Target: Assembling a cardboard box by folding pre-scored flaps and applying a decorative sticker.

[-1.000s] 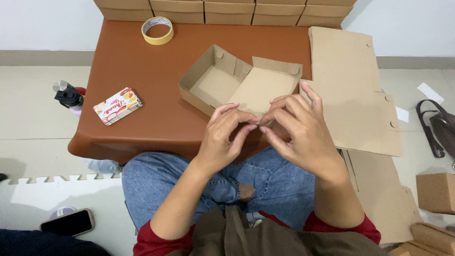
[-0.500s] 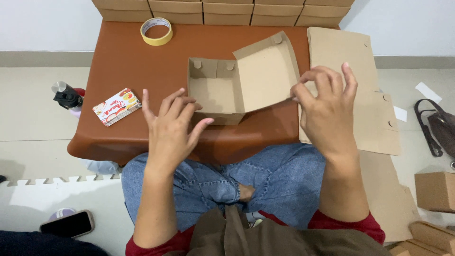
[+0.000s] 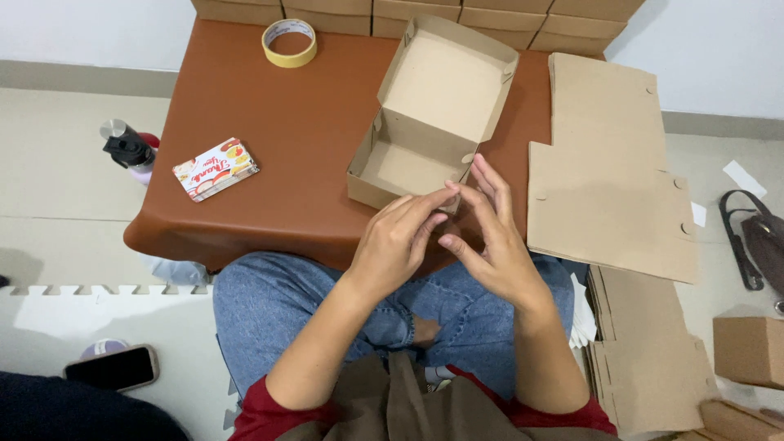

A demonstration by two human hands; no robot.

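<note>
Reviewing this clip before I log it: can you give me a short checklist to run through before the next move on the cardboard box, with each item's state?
1. Cardboard box on the brown table: ok.
2. Lid open and tilted back: ok.
3. Left hand fingertips at the box's near corner: ok.
4. Right hand beside that corner: ok; contact, cannot tell.
5. Corner tab locked: cannot tell, fingers hide it.
6. Flat cardboard blanks lying to the right: ok.

Open brown cardboard box (image 3: 425,139), lid upright
</note>
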